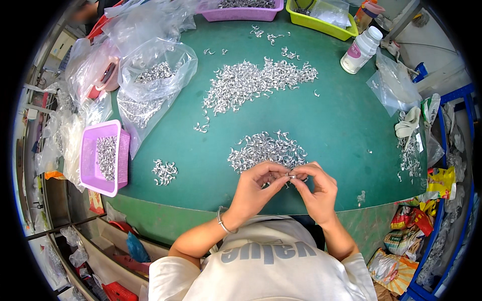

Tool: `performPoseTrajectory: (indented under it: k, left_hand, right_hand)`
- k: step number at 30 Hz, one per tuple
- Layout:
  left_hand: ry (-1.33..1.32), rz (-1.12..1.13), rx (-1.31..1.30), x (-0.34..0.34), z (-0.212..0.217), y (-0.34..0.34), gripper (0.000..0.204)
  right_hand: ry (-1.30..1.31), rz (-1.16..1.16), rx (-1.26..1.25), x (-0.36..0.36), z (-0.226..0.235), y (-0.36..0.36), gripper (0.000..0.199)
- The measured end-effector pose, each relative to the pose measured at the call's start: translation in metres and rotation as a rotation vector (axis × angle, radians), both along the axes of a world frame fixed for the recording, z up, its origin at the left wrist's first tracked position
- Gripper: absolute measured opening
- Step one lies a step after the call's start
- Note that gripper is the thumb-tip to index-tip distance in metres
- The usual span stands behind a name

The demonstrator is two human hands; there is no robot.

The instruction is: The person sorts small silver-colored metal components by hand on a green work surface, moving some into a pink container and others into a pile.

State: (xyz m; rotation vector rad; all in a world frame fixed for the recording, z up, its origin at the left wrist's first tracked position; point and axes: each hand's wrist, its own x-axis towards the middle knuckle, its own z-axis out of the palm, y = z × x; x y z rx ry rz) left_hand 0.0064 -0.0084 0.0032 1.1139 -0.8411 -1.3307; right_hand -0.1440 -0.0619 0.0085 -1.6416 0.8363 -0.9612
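Note:
Over the near side of the green table [201, 170], my left hand [256, 188] and my right hand [317, 190] meet fingertip to fingertip. Both pinch one small silvery curved metal piece [292, 176] between thumb and fingers. Its exact kind is too small to make out. Just beyond my fingers lies a pile of similar curved metal pieces [268, 150], partly hidden by my hands. Farther back spreads a larger heap of such pieces [251, 83]. A little cluster of them [164, 172] lies left of my left hand.
At the left edge stands a purple basket [123, 160] holding metal pieces, beside a clear plastic bag [175, 85] with more. A purple basket [241, 15] and a yellow-green basket [321, 25] line the back. A white bottle [359, 52] and loose pieces [410, 155] are on the right.

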Motion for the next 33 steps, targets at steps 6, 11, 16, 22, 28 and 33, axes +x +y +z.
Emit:
performPoseTrajectory:
  k: [6,11,16,22,28,33]
  left_hand:
    - [0.056,0.002,-0.068,0.001,0.011,0.007,0.018]
    - [0.036,-0.005,-0.159,0.001,0.015,0.009,0.019]
    - [0.053,-0.009,-0.161,0.001,0.018,0.012,0.019]
    - [-0.095,0.018,-0.306,0.0,0.018,0.012,0.016]
    - [0.207,-0.114,0.069,0.003,0.022,0.013,0.012]
    - [0.77,-0.205,0.304,0.011,-0.001,0.009,0.012]
  right_hand:
    - [-0.162,-0.031,0.166,0.0,0.011,0.006,0.02]
    - [-0.14,-0.015,0.054,-0.001,0.02,0.006,0.017]
    - [-0.075,-0.021,-0.095,-0.002,0.025,0.006,0.017]
    - [-0.074,-0.027,-0.175,-0.002,0.029,0.007,0.016]
    - [-0.077,0.035,0.016,-0.005,0.022,0.004,0.014]
    - [0.071,-0.066,0.232,-0.021,-0.012,-0.009,0.01]
